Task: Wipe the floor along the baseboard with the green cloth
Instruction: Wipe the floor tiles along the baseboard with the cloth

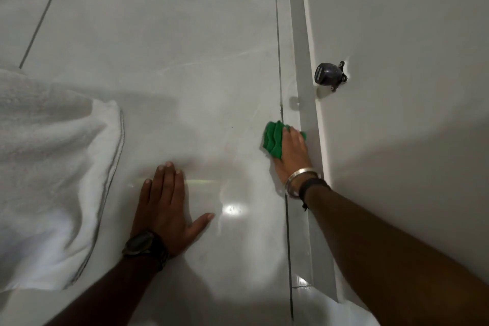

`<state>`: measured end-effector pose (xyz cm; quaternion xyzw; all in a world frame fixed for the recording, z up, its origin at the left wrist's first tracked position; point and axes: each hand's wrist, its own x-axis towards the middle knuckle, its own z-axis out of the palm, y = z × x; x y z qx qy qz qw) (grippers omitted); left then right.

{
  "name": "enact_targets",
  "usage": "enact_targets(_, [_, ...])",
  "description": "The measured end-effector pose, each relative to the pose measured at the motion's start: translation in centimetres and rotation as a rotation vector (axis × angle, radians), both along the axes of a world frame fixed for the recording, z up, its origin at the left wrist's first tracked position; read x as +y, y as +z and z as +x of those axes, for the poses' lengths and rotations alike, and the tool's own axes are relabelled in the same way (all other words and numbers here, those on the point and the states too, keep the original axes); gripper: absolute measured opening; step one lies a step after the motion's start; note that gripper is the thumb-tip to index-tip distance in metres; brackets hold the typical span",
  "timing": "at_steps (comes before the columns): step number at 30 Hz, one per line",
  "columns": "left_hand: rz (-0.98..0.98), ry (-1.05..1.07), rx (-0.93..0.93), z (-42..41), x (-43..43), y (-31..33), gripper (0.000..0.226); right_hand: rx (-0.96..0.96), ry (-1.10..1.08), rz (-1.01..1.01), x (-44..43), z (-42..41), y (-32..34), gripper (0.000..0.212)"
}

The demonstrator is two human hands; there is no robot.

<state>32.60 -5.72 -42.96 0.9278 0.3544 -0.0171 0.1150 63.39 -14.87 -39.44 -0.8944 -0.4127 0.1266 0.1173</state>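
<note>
Right in the thick of the wiping step here — the right hand (291,152) is pressed down on the green cloth (272,140), which sits bunched on the floor (185,47) just beside the baseboard (304,74), straddling the thin grout line (277,34) that runs parallel to the wall. The fingers (295,137) lie over the top of the cloth and curl onto its far edge, pinning it flat rather than balling it up; a corner of green peeks out on the baseboard side, touching or very nearly touching the skirting. A metal bangle (301,180) and a dark band ride on that wrist. Over on the other side, the left hand (166,206) is planted palm-down on the tile, fingers spread and holding nothing — that looks like a brace for body weight, with a dark watch (143,243) on the wrist. A white towel (53,153) lies crumpled on the floor well to the left, out of play. Up on the wall (397,34), a small dark doorstop (329,75) juts out above the skirting, ahead of the cloth. By my reading, a long strip of floor edge further ahead remains to be covered, so the next move calls for pushing the cloth forward along the skirting, keeping pressure down and the edge tucked in tight, while passing under that doorstop.
</note>
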Motion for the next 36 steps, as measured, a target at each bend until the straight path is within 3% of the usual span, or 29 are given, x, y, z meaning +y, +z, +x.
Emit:
enact_targets(9, [0.003,-0.003,-0.003,0.0,0.1,-0.1,0.116,-0.042,0.040,-0.001,4.1,3.8,-0.2,0.064])
enact_targets(27, [-0.078,-0.041,0.012,-2.7,-2.5,0.4,0.115,-0.023,-0.008,-0.087,-13.4,-12.8,0.5,0.084])
enact_targets(36, [-0.045,-0.097,-0.008,-5.0,-3.5,2.0,0.113,-0.065,-0.030,-0.107,-14.9,-14.4,-0.2,0.081])
